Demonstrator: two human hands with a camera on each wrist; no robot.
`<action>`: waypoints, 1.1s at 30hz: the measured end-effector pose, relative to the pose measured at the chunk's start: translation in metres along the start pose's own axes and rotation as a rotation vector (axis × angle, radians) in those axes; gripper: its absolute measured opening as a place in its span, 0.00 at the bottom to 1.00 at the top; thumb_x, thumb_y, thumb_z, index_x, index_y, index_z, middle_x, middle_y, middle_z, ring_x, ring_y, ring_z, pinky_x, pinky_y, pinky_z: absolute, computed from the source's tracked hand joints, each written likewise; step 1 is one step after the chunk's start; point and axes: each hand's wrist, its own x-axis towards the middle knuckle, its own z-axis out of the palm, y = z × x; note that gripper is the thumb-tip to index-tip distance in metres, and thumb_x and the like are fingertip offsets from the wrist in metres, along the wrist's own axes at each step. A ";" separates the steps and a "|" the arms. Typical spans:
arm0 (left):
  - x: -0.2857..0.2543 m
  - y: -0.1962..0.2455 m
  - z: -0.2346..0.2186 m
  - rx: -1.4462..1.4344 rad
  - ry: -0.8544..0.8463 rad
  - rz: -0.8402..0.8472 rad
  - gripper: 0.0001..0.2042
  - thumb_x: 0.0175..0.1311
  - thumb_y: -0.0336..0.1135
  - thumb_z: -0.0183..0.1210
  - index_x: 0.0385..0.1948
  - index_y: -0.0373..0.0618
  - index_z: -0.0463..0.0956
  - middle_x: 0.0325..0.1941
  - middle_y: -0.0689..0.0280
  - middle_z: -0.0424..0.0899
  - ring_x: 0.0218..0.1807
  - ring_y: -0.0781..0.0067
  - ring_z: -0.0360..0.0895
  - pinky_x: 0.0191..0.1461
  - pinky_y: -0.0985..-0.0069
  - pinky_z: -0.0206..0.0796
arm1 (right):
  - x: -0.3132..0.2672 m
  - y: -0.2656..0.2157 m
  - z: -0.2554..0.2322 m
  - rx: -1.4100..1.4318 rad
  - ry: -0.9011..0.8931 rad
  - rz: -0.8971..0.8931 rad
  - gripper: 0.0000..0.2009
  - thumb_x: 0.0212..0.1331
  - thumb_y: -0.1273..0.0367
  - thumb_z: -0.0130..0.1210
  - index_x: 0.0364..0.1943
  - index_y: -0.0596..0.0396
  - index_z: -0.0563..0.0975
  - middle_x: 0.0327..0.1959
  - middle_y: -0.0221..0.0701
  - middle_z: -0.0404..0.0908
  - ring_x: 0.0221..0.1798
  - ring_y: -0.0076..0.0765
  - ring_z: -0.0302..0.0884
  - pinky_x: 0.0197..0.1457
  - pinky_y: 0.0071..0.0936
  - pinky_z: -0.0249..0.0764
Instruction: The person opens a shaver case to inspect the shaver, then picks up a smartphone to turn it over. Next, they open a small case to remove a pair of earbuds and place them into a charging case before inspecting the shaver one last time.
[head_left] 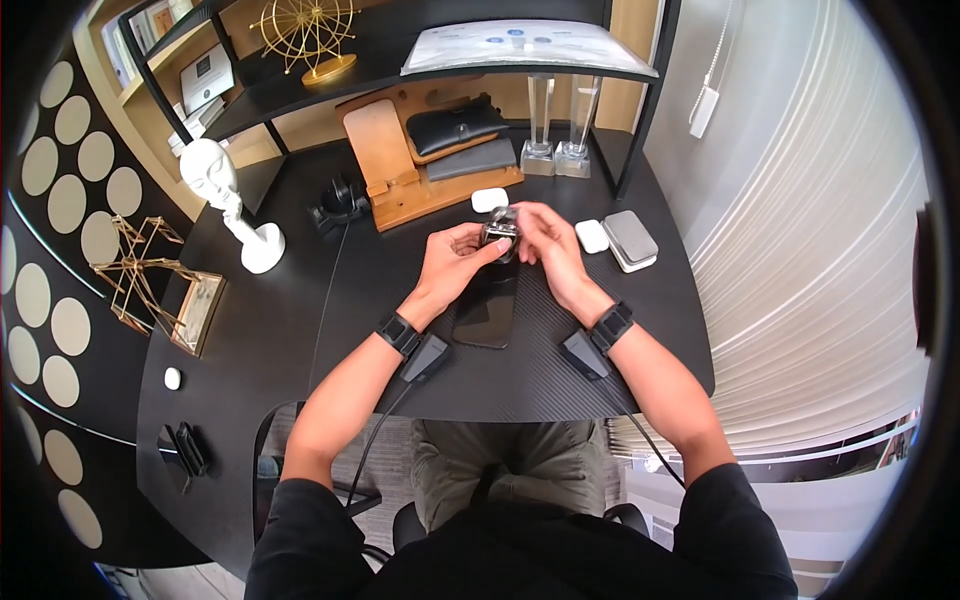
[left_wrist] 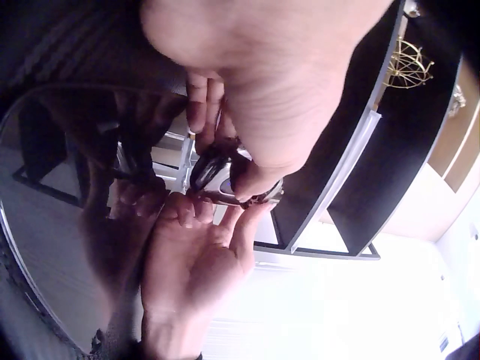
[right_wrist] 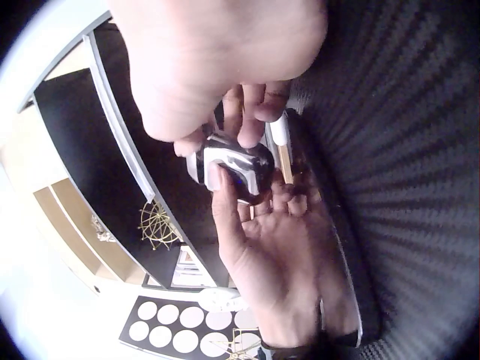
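Observation:
Both hands hold a small, glossy dark and silver object (head_left: 499,232) above the desk. The left hand (head_left: 452,268) grips its near-left side, thumb across its face. At its right side, the right hand (head_left: 556,255) has its thumb and fingertips on the edge. In the left wrist view, the object (left_wrist: 219,174) sits between the left hand (left_wrist: 262,82) above and the right hand (left_wrist: 195,259) below. The right wrist view shows the object's (right_wrist: 236,161) shiny curved surface, with the left thumb pressed on it. Beneath the hands lies a black phone (head_left: 484,316).
A white case (head_left: 490,200) lies behind the hands; another white case (head_left: 591,237) and a grey-white box (head_left: 631,240) sit right. Behind stand a wooden organizer (head_left: 400,205) and clear trophies (head_left: 572,158). A white head sculpture (head_left: 262,248) stands left. Cables hang from both wrist devices.

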 end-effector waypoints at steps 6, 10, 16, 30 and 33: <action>-0.001 0.000 0.000 -0.017 0.008 -0.004 0.12 0.67 0.28 0.66 0.49 0.35 0.82 0.45 0.66 0.87 0.46 0.82 0.81 0.54 0.81 0.73 | 0.003 0.001 -0.006 0.111 0.077 -0.008 0.15 0.74 0.60 0.54 0.55 0.55 0.78 0.40 0.26 0.80 0.28 0.16 0.69 0.31 0.17 0.63; 0.000 -0.002 0.000 -0.024 0.016 0.005 0.12 0.67 0.29 0.66 0.49 0.36 0.82 0.45 0.67 0.87 0.46 0.82 0.81 0.54 0.81 0.73 | 0.000 0.002 0.000 -0.105 -0.084 -0.016 0.14 0.71 0.61 0.59 0.51 0.55 0.81 0.34 0.22 0.79 0.29 0.14 0.70 0.30 0.16 0.62; -0.002 0.002 -0.001 0.007 0.009 0.012 0.12 0.67 0.31 0.66 0.49 0.36 0.82 0.44 0.68 0.87 0.45 0.83 0.80 0.52 0.81 0.72 | 0.000 0.003 -0.002 -0.103 -0.081 0.008 0.15 0.70 0.61 0.60 0.51 0.56 0.81 0.28 0.20 0.78 0.29 0.13 0.69 0.30 0.15 0.60; -0.001 0.003 0.000 -0.035 0.017 -0.009 0.13 0.66 0.30 0.68 0.49 0.36 0.83 0.45 0.67 0.87 0.45 0.83 0.81 0.53 0.81 0.73 | 0.000 0.002 -0.002 -0.135 -0.076 0.016 0.15 0.70 0.59 0.59 0.49 0.57 0.81 0.30 0.22 0.79 0.28 0.15 0.70 0.31 0.16 0.61; 0.000 0.003 0.000 -0.008 0.017 -0.022 0.13 0.65 0.30 0.68 0.48 0.36 0.83 0.45 0.66 0.87 0.45 0.83 0.81 0.53 0.81 0.73 | 0.003 0.006 -0.007 -0.038 -0.025 0.019 0.15 0.72 0.58 0.58 0.48 0.57 0.81 0.32 0.24 0.80 0.28 0.15 0.69 0.31 0.17 0.62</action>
